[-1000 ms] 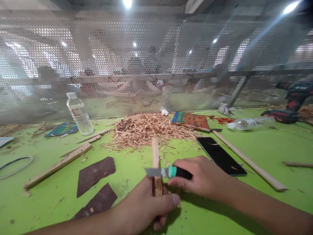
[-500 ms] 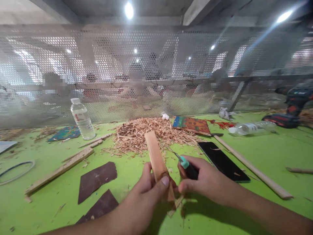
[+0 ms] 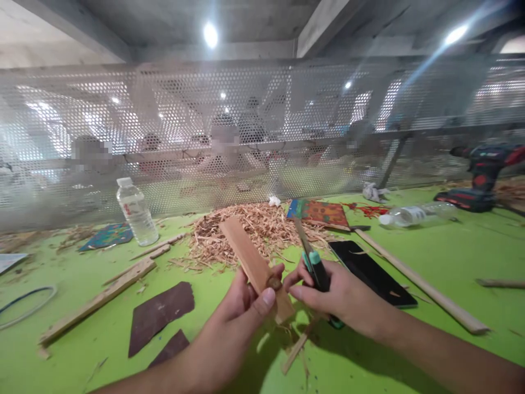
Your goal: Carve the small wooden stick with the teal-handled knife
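Between the thumb and fingers of my left hand (image 3: 241, 314) is a flat piece of wood (image 3: 249, 254), tilted with its long end up and to the left. A dark round knot shows on it near my thumb. My right hand (image 3: 334, 290) is closed around the black and teal handle of a utility knife (image 3: 315, 268), its blade pointing up and away. The right fingertips are close to the lower end of the wood; whether they touch it I cannot tell. Beneath both hands, thin wood slivers (image 3: 297, 350) hang or lie over the green table.
Behind the wood is a heap of shavings (image 3: 213, 235). A phone (image 3: 371, 273) and a wooden rod (image 3: 422, 282) lie right, with a power drill (image 3: 478, 178) farther back. Sandpaper (image 3: 162, 317), a notched wood strip (image 3: 98, 298) and an upright water bottle (image 3: 137, 213) are left.
The wood has turned further to the left in my left hand. The knife has come upright, with its blade showing more fully. The view has shifted slightly.
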`<act>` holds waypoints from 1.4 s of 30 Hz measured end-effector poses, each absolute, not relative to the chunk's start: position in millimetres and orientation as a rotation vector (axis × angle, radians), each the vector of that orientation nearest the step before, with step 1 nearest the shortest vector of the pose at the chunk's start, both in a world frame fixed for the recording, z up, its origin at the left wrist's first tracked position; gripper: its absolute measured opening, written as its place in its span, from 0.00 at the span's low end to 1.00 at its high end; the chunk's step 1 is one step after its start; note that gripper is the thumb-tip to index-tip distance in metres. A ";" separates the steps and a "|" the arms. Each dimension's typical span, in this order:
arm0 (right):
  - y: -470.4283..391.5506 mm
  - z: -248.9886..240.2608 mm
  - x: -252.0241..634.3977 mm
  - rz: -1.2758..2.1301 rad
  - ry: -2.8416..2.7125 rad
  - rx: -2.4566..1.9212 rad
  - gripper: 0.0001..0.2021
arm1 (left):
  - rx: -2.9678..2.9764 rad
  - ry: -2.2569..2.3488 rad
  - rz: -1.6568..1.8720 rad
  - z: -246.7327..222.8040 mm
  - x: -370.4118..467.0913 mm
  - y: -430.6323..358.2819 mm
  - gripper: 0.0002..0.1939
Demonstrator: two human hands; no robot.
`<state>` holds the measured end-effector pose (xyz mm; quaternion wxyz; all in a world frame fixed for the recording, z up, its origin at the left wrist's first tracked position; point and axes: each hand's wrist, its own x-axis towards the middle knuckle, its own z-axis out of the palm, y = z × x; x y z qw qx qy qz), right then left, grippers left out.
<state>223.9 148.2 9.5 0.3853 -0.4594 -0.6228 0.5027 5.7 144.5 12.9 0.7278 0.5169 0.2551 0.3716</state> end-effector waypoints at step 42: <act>166.5 21.3 250.2 0.367 -2.056 -1.541 0.17 | 1.140 0.730 0.494 11.2 -2.1 148.8 0.25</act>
